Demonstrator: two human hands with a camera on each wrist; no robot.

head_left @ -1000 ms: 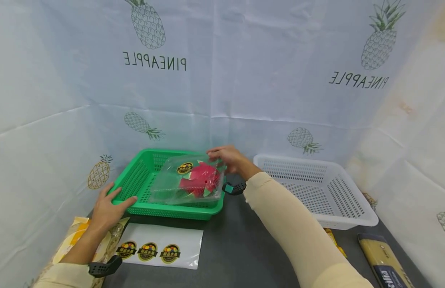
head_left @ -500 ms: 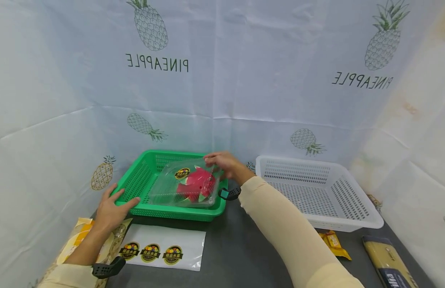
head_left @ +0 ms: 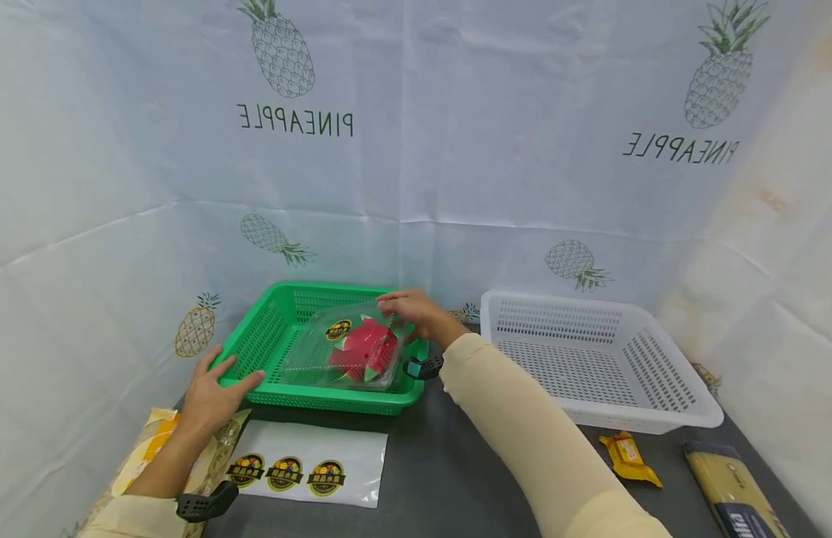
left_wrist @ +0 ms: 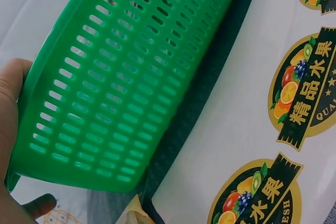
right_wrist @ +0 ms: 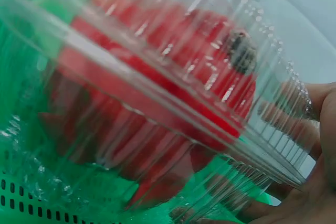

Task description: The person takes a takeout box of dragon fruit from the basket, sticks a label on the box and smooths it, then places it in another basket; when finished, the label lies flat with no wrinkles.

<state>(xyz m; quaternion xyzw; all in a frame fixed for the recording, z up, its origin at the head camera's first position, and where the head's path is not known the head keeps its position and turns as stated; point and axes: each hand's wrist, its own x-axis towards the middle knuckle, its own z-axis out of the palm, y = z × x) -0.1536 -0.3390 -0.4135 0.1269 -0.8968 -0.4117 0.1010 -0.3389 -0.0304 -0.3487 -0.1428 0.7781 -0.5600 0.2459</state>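
Observation:
My right hand (head_left: 418, 312) grips the right end of a clear plastic fruit box (head_left: 315, 351) with a lid. A pink-red dragon fruit (head_left: 365, 350) lies inside, and a round fruit sticker is on the lid. The box sits low within the green plastic basket (head_left: 301, 397), tilted a little. In the right wrist view fingers (right_wrist: 294, 124) show through the box's clear wall. My left hand (head_left: 212, 396) holds the basket's near left corner, its fingers at the left rim and its thumb along the front rim.
A white basket (head_left: 658, 418) stands to the right. Before the green basket lies a white sheet of round stickers (head_left: 321, 441), with a yellow packet (head_left: 149, 448) under my left forearm. A small orange packet (head_left: 631, 457) and a tan packet (head_left: 732, 486) lie at front right.
My right hand has lowered the box slightly down and left into the green basket. The left hand keeps its hold on the corner. The small orange packet has come into fuller view.

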